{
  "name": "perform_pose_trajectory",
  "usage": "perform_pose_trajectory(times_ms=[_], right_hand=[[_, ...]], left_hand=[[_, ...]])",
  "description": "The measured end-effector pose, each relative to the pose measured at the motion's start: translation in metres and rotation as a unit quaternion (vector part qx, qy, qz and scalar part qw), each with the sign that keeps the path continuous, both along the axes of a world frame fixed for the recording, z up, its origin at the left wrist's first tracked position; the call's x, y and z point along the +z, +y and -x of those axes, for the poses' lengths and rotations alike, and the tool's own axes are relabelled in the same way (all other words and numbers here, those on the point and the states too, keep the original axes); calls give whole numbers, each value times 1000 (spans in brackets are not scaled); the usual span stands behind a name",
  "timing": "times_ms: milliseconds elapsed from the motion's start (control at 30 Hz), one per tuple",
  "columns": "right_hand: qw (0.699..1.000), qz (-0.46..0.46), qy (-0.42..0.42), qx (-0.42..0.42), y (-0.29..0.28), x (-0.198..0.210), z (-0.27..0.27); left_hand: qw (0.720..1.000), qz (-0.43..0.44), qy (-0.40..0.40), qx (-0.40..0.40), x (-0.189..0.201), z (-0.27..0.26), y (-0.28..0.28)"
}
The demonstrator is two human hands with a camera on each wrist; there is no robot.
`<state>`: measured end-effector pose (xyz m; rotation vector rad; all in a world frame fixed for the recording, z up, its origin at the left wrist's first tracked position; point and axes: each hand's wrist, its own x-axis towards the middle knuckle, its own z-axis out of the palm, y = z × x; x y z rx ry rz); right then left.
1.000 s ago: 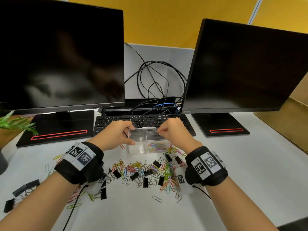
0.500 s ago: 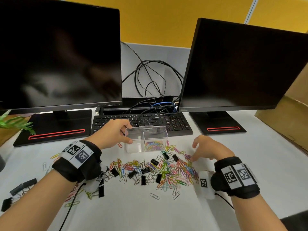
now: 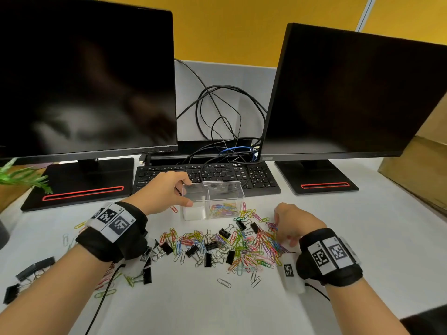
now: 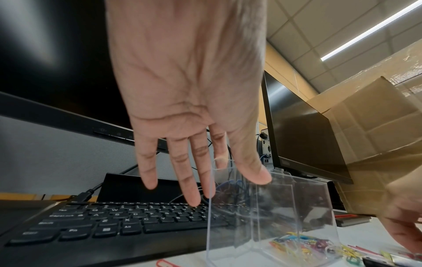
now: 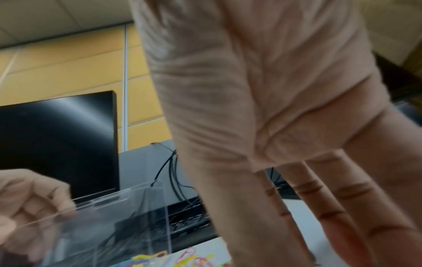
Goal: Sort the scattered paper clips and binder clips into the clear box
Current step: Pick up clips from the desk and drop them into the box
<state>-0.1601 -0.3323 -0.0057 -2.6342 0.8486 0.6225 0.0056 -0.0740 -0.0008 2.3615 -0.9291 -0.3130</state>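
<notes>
1. A clear box (image 3: 212, 200) is seen standing upright on the white bench (image 3: 362, 238), just in front of the keyboard (image 3: 208, 176).
2. The box is split into two compartments; coloured paper clips (image 3: 223, 210) are held in the right one, while nothing can be made out in the left one.
3. The box's left end is held by the left hand (image 3: 167, 192), with the thumb on the near wall and the fingers (image 4: 194, 195) at the far side of the rim.
4. The right hand (image 3: 294, 222) is lowered onto the right edge of the pile, fingers pointing down into the clips; whether a clip is pinched cannot be told, as the right wrist view is blurred.
5. A pile of paper clips (image 3: 244, 247) and black binder clips (image 3: 192, 250) is spread on the bench just in front of the box, between the two wrists.
6. More binder clips (image 3: 33, 268) are seen at the far left of the bench.
7. Two dark monitors (image 3: 84, 78) are set behind the keyboard, with cables (image 3: 217, 112) hanging between them.
</notes>
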Motion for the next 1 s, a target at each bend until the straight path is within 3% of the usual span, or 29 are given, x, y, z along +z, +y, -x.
perform_pose_trajectory(times_ms=[167, 300, 533, 1000], right_hand=[[997, -56, -57, -9, 4, -3, -14], [993, -37, -116, -1, -2, -6, -16], [993, -105, -48, 27, -2, -6, -18], [993, -27, -66, 91, 18, -8, -32]], left_hand=[[1000, 1, 3, -1, 0, 0, 1], [1000, 2, 1, -1, 1, 1, 1], [1000, 1, 1, -3, 0, 0, 0], [1000, 3, 1, 3, -1, 0, 0]])
